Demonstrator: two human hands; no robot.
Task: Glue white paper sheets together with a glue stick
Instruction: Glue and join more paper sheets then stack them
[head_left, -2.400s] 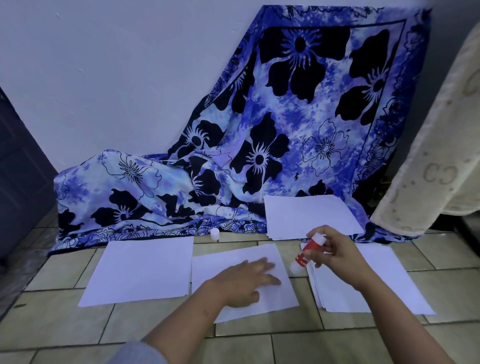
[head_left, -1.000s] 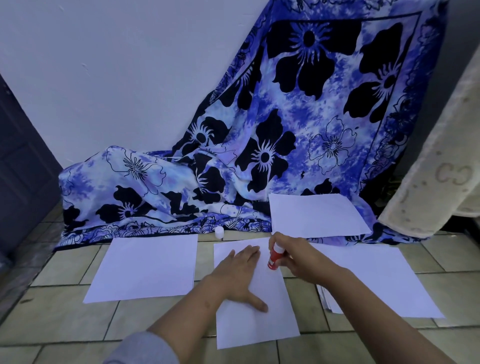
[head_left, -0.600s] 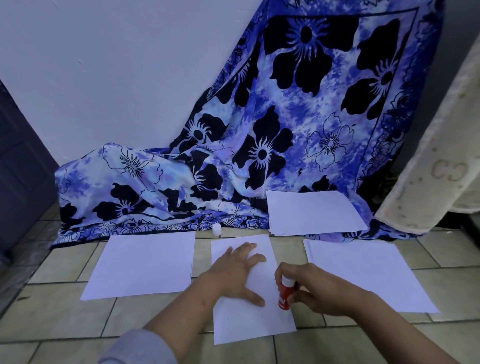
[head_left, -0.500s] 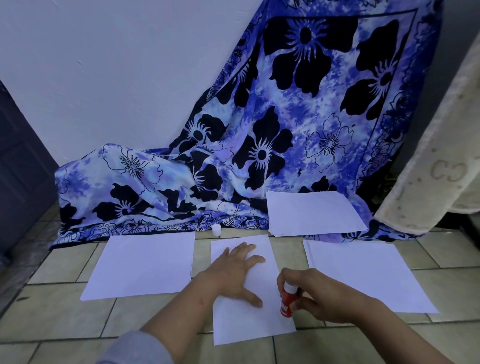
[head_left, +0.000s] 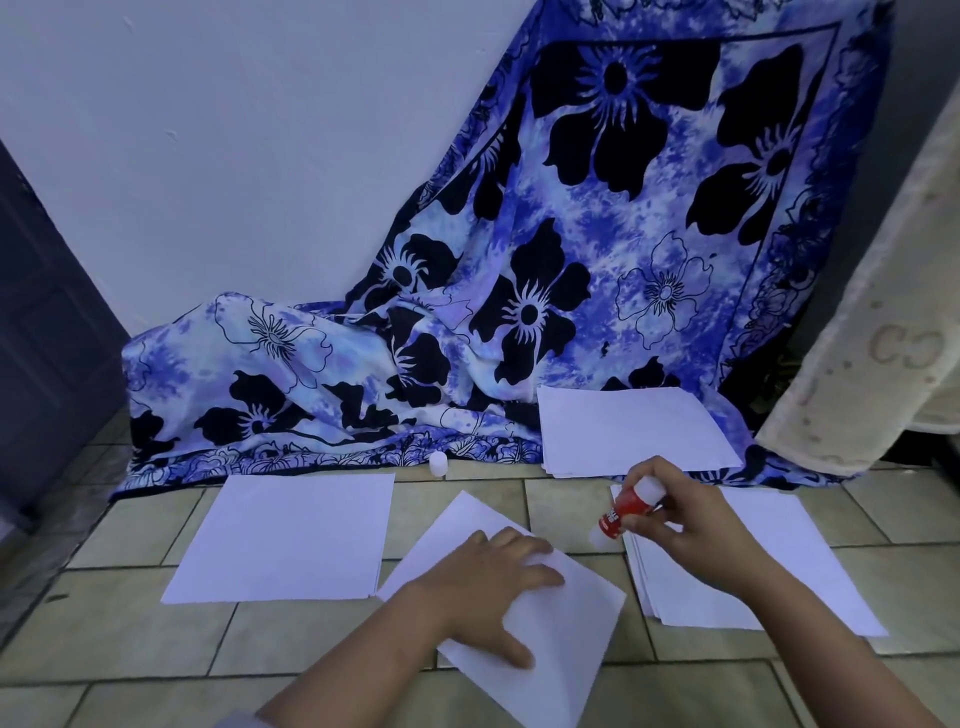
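Seemingly uncapped glue stick, right hand

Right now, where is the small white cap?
In the head view, the small white cap stands on the tiled floor, left of centre, at the hem of the blue floral cloth, just beyond the left paper sheet.

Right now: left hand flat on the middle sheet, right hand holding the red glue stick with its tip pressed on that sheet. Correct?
Not quite. Head view: left hand flat on the middle sheet, right hand holding the red glue stick, but its tip is off that sheet, over bare floor tile between it and the right-hand paper stack.
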